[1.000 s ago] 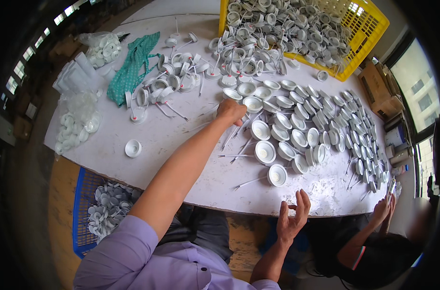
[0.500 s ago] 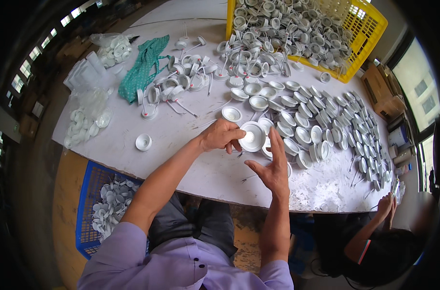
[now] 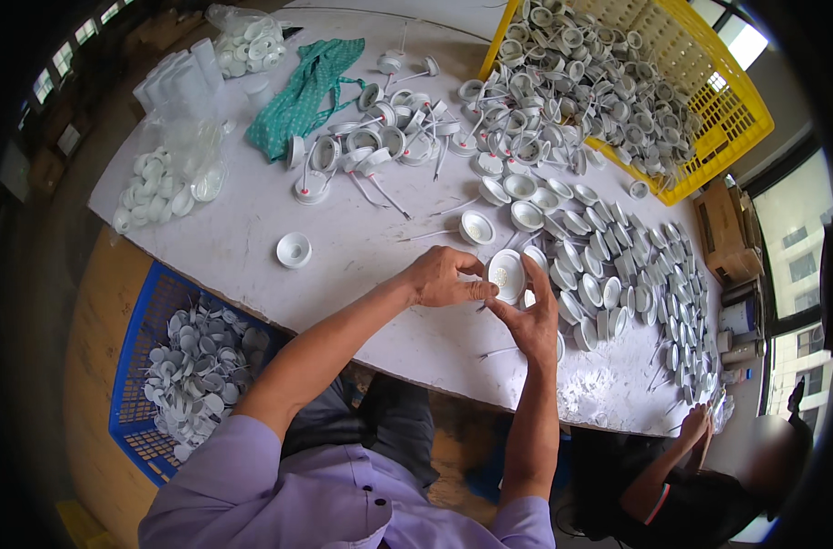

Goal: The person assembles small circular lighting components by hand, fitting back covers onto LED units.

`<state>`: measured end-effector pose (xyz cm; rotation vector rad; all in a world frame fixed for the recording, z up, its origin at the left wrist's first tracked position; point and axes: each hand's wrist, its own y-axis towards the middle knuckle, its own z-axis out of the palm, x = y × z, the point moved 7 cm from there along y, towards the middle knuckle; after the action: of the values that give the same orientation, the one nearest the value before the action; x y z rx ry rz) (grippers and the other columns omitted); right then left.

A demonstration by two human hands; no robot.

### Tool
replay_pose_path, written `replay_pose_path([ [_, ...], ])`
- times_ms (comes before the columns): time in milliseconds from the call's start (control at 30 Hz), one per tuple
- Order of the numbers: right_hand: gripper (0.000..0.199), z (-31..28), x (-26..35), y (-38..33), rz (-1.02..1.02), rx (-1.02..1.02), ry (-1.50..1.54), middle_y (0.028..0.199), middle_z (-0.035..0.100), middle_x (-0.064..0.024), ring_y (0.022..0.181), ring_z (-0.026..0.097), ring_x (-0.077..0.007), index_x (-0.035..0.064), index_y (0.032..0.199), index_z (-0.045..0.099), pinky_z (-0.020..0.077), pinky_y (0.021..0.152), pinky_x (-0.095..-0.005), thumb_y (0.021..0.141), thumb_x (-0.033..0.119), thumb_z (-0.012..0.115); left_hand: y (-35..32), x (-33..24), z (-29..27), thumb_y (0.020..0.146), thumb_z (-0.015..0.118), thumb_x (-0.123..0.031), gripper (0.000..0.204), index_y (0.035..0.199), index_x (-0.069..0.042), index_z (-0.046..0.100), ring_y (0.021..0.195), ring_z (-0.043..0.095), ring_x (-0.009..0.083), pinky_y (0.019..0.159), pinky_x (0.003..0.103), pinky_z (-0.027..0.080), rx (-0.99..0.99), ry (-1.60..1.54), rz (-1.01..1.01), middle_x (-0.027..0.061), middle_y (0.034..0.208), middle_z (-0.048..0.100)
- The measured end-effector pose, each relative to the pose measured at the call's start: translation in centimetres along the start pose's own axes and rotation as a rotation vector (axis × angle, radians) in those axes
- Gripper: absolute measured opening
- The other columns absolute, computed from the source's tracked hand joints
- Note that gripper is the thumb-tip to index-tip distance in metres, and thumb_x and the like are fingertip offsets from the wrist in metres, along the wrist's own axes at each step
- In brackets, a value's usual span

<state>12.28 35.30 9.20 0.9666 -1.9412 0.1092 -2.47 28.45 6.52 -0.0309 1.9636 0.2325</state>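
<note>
The left hand (image 3: 442,279) and the right hand (image 3: 533,322) hold a white cup (image 3: 505,273) at opposite sides, above the table (image 3: 242,215), probably so its hollow faces the person; beyond, similar cups (image 3: 611,291) lie close together, perhaps for easy reach.

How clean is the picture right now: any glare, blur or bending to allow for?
Head view: bright daylight in the window at right; fisheye bows the front edge of the table; corners fall black; a blurred patch covers part of the co-worker; the held white dish is clear enough to show its dotted inside.
</note>
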Motion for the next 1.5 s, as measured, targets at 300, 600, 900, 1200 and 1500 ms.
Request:
replay_pose_path([
  [300, 0.069, 3.1, -2.4, 3.0, 0.148, -0.009, -0.450, 0.112, 0.060, -0.0222, 0.109, 0.052, -0.0381, -0.0036, 0.114, 0.057, 0.0386, 0.096, -0.0436, 0.060, 0.032, 0.079, 1.3, 7.3, 4.0, 0.091, 0.052, -0.022, 0.034, 0.094, 0.009, 0.065, 0.074, 0.067, 0.0208, 0.057, 0.029, 0.056, 0.093, -0.567, -0.550, 0.0155, 0.085, 0.067],
  [600, 0.073, 3.9, -4.5, 3.9, 0.161, -0.042, -0.862, 0.136, 0.043, -0.0179, 0.134, 0.027, -0.0378, 0.0017, 0.116, 0.060, 0.0183, 0.108, -0.0551, 0.063, 0.049, 0.079, 2.9, 7.2, 1.5, 0.089, 0.054, -0.030, 0.035, 0.084, 0.000, 0.070, 0.078, 0.067, 0.0313, 0.070, 0.041, 0.054, -0.089, 0.359, -0.446, 0.0192, 0.082, 0.068],
  [900, 0.066, 2.7, -8.0, 4.8, 0.157, 0.001, -0.939, 0.137, 0.043, -0.0170, 0.137, 0.023, -0.0406, 0.0111, 0.118, 0.061, 0.0162, 0.108, -0.0607, 0.065, 0.045, 0.078, 0.6, 3.6, 0.7, 0.083, 0.063, -0.026, 0.029, 0.075, 0.001, 0.067, 0.076, 0.066, 0.0379, 0.069, 0.045, 0.053, -0.152, 0.456, -0.227, 0.0221, 0.074, 0.065],
  [1200, 0.060, 8.7, 1.7, 10.2, 0.004, 0.008, -0.340, 0.116, 0.059, -0.0189, 0.099, 0.062, -0.0303, 0.0007, 0.122, 0.057, 0.0485, 0.084, -0.0384, 0.073, 0.028, 0.078, -5.9, 4.1, -3.1, 0.082, 0.062, -0.022, 0.022, 0.080, 0.000, 0.065, 0.076, 0.063, 0.0379, 0.070, 0.046, 0.051, -0.311, 0.320, -0.185, 0.0207, 0.076, 0.063],
  [1500, 0.077, 24.5, 3.2, 19.4, 0.027, 0.058, -0.346, 0.119, 0.056, -0.0202, 0.106, 0.058, -0.0318, -0.0021, 0.126, 0.052, 0.0466, 0.091, -0.0390, 0.065, 0.038, 0.079, -16.4, 3.6, -5.6, 0.082, 0.065, -0.016, 0.012, 0.085, -0.004, 0.066, 0.075, 0.064, 0.0340, 0.068, 0.042, 0.051, -0.451, 0.081, -0.029, 0.0144, 0.080, 0.066],
])
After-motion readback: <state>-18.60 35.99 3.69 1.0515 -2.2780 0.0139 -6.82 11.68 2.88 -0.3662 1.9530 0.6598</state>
